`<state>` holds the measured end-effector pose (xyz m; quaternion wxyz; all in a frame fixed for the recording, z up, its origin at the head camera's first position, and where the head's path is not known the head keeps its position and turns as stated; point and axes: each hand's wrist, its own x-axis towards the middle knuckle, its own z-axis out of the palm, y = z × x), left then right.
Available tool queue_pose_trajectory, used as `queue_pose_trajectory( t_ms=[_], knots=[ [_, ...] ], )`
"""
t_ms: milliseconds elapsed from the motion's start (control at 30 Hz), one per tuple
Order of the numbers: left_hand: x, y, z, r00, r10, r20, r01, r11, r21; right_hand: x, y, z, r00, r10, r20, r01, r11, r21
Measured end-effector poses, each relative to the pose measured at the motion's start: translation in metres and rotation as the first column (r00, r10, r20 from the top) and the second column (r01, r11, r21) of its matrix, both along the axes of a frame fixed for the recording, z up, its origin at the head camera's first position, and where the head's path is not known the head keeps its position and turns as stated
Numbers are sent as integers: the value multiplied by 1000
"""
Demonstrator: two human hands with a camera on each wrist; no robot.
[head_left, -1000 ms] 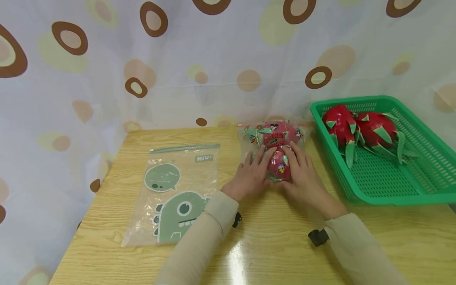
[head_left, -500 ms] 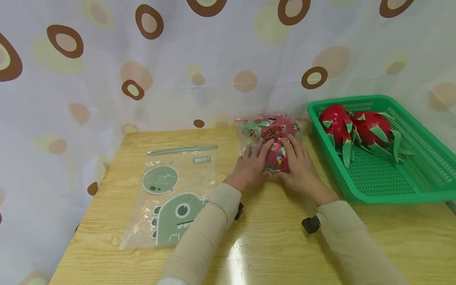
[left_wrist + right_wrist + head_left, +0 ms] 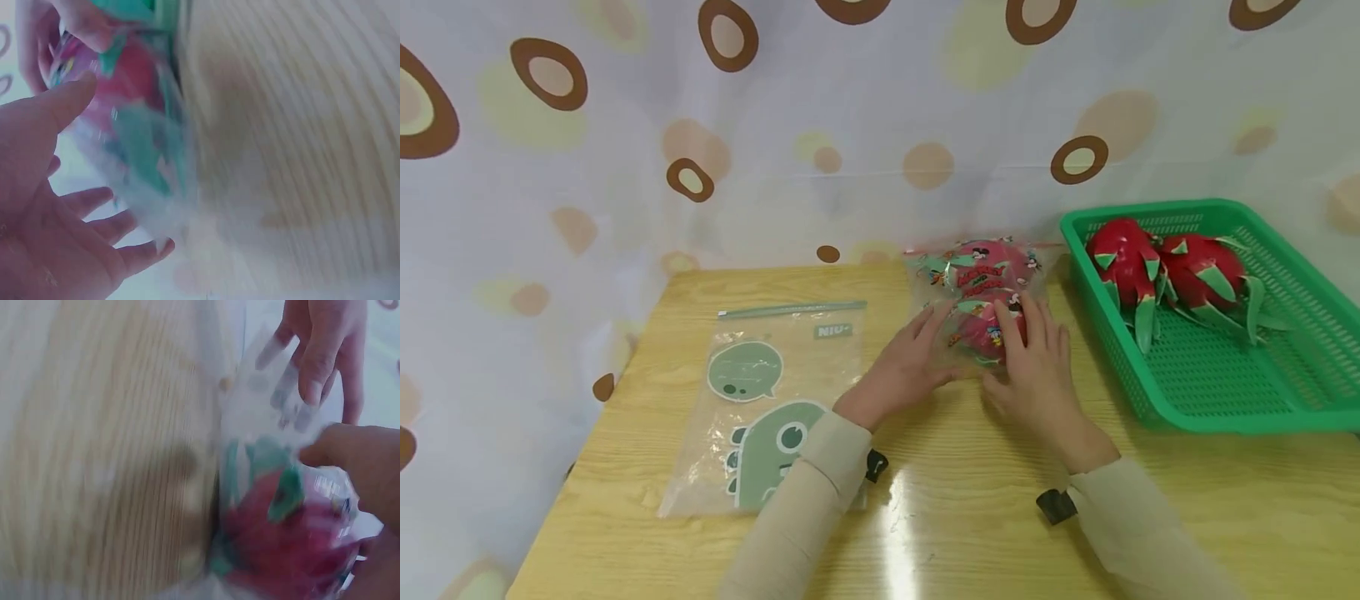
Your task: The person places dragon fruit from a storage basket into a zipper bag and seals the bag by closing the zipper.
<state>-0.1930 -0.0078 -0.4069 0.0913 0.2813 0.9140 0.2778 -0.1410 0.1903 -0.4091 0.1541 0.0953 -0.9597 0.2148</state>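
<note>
A clear zip bag [image 3: 928, 292] printed with cartoon figures lies at the back of the table, with two red dragon fruits inside, one behind the other. The nearer dragon fruit [image 3: 269, 537] shows through the plastic, its green scales pressed against it. My left hand [image 3: 906, 362] is at the bag's left side, fingers spread and fairly straight in the left wrist view. On the other side, my right hand [image 3: 1037, 383] rests its extended fingers on the bag over the nearer fruit, thumb toward the front.
A green plastic basket [image 3: 1225, 425] stands at the right with two more dragon fruits [image 3: 1206, 271] in it. To the left, a flat clear zip bag [image 3: 786, 354] with a green dinosaur print lies on the wooden table [image 3: 955, 517]. A patterned curtain [image 3: 850, 100] hangs behind.
My left hand has drawn off the nearer fruit to the bag's left side, its fingers spreading. The right hand stays on the bag. The head view has shifted slightly.
</note>
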Motion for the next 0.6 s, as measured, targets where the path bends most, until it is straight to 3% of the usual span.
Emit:
queue_pose_trajectory(
  t_ms=[167,333,467,533,600],
  knots=[
    [5,-28,4,995,66,72,-71,994,82,11,-18,4,973,43,-226,-67,993,-100],
    [10,-62,7,988,141,64,-149,980,129,17,-38,13,945,92,-313,-158,968,-192],
    [21,-89,7,976,199,93,-211,967,143,26,-51,21,967,171,-191,-232,899,-371],
    [27,-103,6,967,230,110,-245,958,148,30,-57,23,974,211,-78,-223,858,-463],
    [34,-118,5,958,259,122,-276,948,161,32,-63,23,966,252,54,-184,820,-542]
  ],
)
